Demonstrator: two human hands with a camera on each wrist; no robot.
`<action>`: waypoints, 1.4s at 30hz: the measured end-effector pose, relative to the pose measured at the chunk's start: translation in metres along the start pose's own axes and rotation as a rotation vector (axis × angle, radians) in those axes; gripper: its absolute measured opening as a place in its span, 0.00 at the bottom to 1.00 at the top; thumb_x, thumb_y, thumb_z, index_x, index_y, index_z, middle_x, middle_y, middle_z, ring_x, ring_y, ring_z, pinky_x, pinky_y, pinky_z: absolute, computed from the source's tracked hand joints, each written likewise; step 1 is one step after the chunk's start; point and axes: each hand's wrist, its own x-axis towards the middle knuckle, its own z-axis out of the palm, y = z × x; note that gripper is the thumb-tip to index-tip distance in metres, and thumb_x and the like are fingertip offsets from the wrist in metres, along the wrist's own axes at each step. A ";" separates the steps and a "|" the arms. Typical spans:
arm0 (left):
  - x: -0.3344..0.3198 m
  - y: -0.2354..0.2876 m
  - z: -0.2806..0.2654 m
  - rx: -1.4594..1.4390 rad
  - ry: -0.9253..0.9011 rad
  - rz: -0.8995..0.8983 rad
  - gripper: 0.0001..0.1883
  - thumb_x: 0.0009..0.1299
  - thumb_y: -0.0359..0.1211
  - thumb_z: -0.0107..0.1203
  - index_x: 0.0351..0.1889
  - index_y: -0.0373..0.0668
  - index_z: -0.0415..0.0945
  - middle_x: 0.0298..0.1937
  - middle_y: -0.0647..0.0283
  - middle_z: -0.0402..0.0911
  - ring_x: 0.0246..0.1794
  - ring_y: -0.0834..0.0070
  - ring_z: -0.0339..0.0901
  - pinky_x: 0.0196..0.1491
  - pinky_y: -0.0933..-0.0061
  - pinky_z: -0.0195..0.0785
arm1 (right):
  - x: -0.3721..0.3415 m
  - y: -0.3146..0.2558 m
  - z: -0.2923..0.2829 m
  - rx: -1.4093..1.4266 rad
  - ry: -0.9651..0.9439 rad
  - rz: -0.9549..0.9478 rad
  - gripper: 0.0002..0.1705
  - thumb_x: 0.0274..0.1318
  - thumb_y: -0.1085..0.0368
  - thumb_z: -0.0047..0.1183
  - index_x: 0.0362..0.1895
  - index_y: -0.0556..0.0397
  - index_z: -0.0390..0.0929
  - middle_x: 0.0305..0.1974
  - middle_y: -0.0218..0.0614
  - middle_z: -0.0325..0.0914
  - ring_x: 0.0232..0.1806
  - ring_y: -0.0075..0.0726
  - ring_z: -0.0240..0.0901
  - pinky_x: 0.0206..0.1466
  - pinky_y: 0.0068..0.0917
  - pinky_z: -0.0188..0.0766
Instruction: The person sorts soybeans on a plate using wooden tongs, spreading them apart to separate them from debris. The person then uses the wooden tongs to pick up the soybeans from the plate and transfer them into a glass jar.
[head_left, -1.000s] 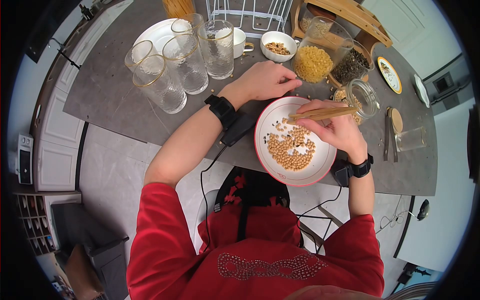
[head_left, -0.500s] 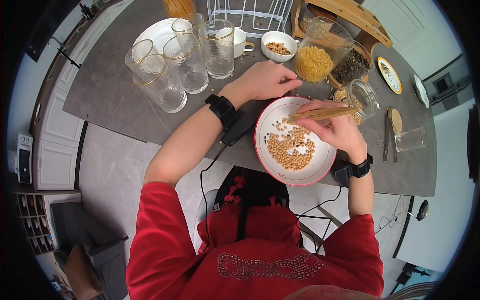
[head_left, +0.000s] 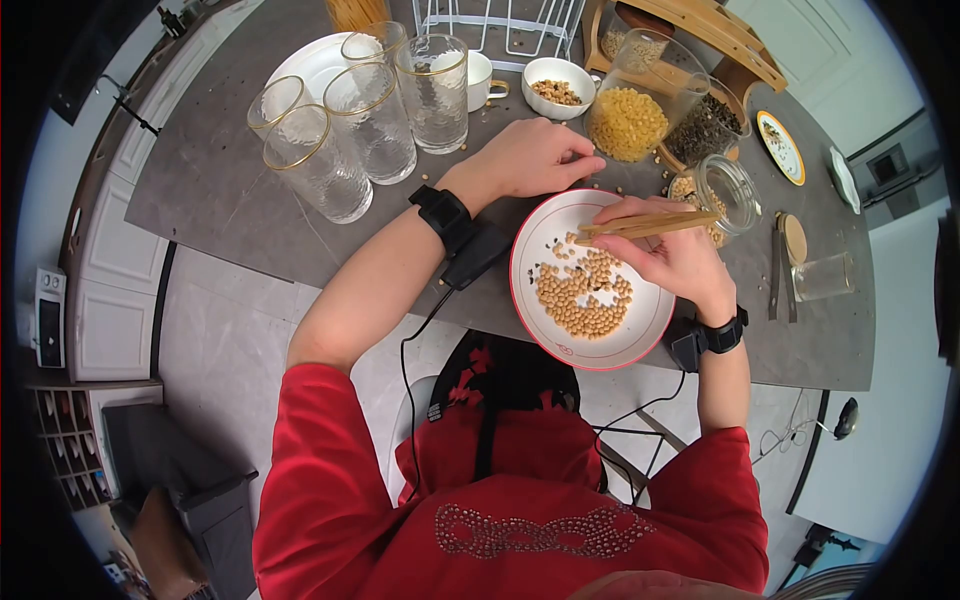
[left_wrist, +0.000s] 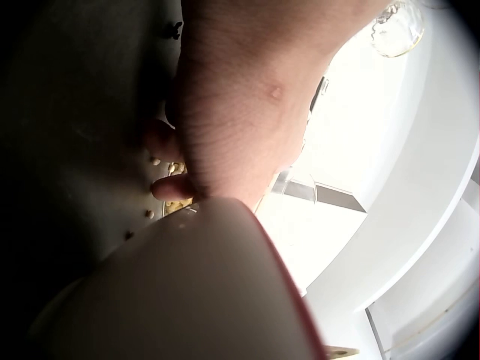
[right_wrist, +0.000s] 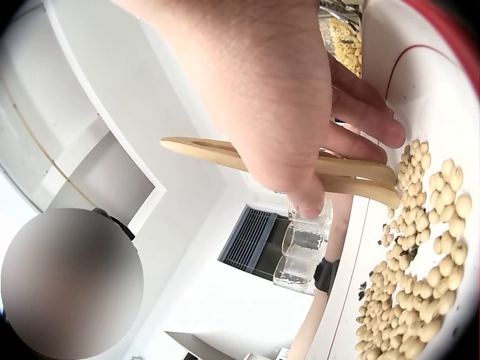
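A white plate with a red rim holds many pale soybeans and a few small dark bits. My right hand pinches wooden tongs between thumb and fingers above the plate's far right side. In the right wrist view the tips of the tongs point down close beside the soybeans. Beyond the plate, my left hand rests on the grey table, its fingers loosely curled around nothing. The left wrist view shows that hand behind the plate's outer wall.
Several gold-rimmed glasses stand at the left. At the back are a white bowl of nuts and a container of yellow pasta. A tilted glass jar lies right of the plate, near dark metal tongs.
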 end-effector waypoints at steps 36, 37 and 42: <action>-0.001 0.003 0.001 0.057 -0.055 -0.078 0.18 0.76 0.52 0.55 0.40 0.50 0.84 0.22 0.63 0.80 0.24 0.65 0.78 0.31 0.62 0.67 | 0.000 0.004 0.006 -0.076 -0.001 -0.051 0.10 0.59 0.58 0.70 0.40 0.48 0.87 0.41 0.26 0.86 0.38 0.42 0.81 0.44 0.36 0.76; -0.001 0.002 0.001 0.055 -0.057 -0.080 0.18 0.76 0.52 0.55 0.40 0.50 0.84 0.22 0.63 0.80 0.24 0.65 0.78 0.31 0.62 0.67 | -0.001 0.003 0.005 -0.074 -0.005 -0.046 0.10 0.59 0.58 0.70 0.40 0.48 0.87 0.41 0.26 0.86 0.38 0.42 0.81 0.44 0.36 0.76; -0.001 0.005 0.000 0.087 -0.054 -0.084 0.17 0.77 0.51 0.55 0.42 0.50 0.84 0.24 0.63 0.82 0.25 0.66 0.79 0.33 0.62 0.69 | 0.000 0.002 0.004 -0.060 -0.013 -0.033 0.11 0.59 0.58 0.70 0.41 0.48 0.87 0.41 0.26 0.86 0.39 0.42 0.81 0.45 0.35 0.77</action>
